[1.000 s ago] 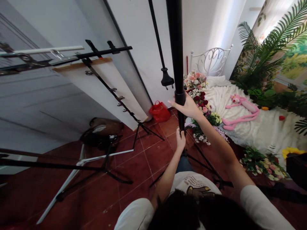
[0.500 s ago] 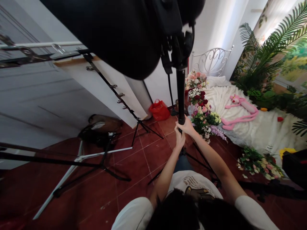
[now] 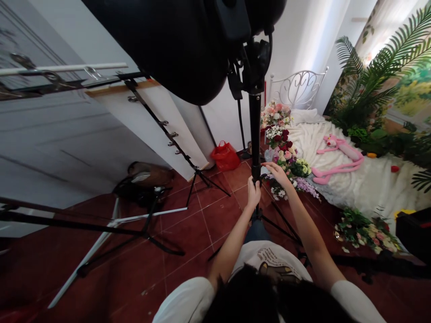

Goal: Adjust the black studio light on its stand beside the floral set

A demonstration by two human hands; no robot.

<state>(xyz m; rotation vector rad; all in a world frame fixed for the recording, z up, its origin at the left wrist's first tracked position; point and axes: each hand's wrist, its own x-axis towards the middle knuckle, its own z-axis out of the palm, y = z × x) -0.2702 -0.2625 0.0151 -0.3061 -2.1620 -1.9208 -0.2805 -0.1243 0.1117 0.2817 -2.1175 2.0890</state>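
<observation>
Single head-worn view, from above, facing forward and down, hands (image 3: 254, 193) near

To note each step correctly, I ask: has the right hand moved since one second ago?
Yes: in the view, the right hand has gone down and rightward, judged against the red carrier bag.

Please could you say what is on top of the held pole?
A black fixture, partly out of frame, tops it, its inside hidden by its shell; the left hand grips the pole.
</observation>
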